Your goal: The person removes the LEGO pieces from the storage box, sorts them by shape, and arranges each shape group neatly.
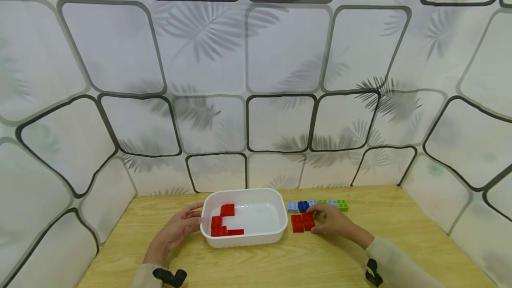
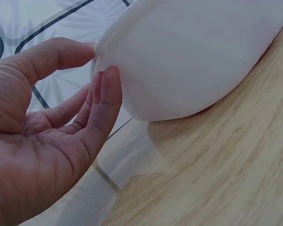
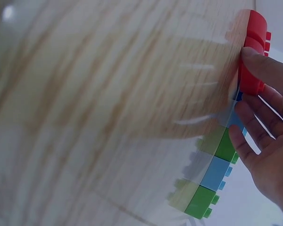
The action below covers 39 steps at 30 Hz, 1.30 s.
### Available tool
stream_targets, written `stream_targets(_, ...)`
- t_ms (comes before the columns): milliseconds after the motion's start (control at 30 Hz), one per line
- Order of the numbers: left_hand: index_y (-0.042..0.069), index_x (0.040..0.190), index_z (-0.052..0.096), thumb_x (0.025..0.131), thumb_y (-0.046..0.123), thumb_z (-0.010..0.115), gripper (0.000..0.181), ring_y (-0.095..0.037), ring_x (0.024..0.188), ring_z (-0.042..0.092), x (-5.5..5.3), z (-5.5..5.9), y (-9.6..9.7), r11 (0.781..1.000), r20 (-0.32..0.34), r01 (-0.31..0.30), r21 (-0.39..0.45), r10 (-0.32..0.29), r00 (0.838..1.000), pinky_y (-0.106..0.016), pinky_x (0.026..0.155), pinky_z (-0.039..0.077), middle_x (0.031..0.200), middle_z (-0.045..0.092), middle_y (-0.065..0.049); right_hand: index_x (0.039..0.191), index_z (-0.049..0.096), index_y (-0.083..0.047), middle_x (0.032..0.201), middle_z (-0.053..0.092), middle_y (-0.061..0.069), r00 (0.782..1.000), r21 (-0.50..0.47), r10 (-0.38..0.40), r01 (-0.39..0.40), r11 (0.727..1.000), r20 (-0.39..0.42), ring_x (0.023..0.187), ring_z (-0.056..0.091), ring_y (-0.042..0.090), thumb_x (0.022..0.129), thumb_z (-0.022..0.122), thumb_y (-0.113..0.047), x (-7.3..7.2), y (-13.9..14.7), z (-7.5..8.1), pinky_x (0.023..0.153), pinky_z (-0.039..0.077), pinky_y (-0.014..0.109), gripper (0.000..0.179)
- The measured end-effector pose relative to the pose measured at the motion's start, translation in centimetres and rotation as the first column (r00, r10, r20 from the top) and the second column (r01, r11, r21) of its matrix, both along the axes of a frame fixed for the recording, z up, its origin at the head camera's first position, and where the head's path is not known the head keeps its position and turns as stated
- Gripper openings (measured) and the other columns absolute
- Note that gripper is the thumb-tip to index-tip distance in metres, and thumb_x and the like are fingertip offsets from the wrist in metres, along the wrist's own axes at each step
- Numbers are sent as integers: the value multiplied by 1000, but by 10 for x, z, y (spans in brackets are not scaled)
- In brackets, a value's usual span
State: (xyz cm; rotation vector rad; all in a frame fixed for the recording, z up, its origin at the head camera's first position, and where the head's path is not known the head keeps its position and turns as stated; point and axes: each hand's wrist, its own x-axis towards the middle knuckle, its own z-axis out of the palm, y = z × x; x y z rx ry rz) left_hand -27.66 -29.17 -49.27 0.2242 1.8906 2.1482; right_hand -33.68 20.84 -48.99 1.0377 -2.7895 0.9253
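Observation:
My left hand is at the left end of a white plastic basin. In the left wrist view, its loosely bent fingers lie against the basin's outer wall, with one fingertip at the rim. Several red toy bricks are in the left part of the basin. To the right, my right hand pinches the right one of two red bricks on the table, thumb at its near side. Another red brick sits directly left of it.
Behind the red bricks runs a row of blue and green bricks, partly hidden by the right hand. The wooden table ends at a patterned fabric wall at the back, and similar fabric encloses both sides.

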Motion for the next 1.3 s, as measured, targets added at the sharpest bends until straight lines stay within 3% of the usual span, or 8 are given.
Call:
stream_targets(233, -5, 158, 22, 103, 6, 58, 67, -13, 109, 65, 1, 1, 1, 1000, 20, -6, 18, 6, 1000, -29, 94, 58, 122, 61, -4, 117, 70, -3, 109, 72, 11, 1000, -6, 13, -13, 1000, -3, 91, 65, 20, 77, 90, -20, -1, 1, 0, 71, 52, 26, 48)
stream_targets(933, -6, 157, 24, 102, 6, 59, 66, -12, 108, 66, 0, -1, 0, 1000, 1, 6, 22, -6, 1000, -29, 94, 58, 121, 63, -2, 118, 70, -2, 112, 72, 11, 1000, 20, 9, -9, 1000, 2, 95, 65, 22, 77, 90, -23, 0, -1, 8, 75, 53, 29, 51)
stream_targets(1133, -6, 157, 25, 102, 6, 59, 66, -12, 109, 66, 1, 1, 1, 1000, 8, -4, 21, 4, 1000, -29, 94, 59, 121, 63, -3, 115, 69, 1, 110, 72, 15, 997, -4, 40, -40, 999, -70, 96, 66, 30, 77, 90, -20, -2, -3, 13, 83, 59, 39, 48)
stream_targets(1300, -6, 156, 24, 102, 5, 58, 65, -13, 108, 66, 2, 2, 1, 1000, 11, -8, 25, 8, 1000, -29, 94, 59, 121, 63, -3, 114, 69, 4, 109, 72, 18, 990, -48, 72, -78, 996, -124, 92, 65, 33, 79, 89, -18, -8, -11, 22, 79, 58, 43, 46)
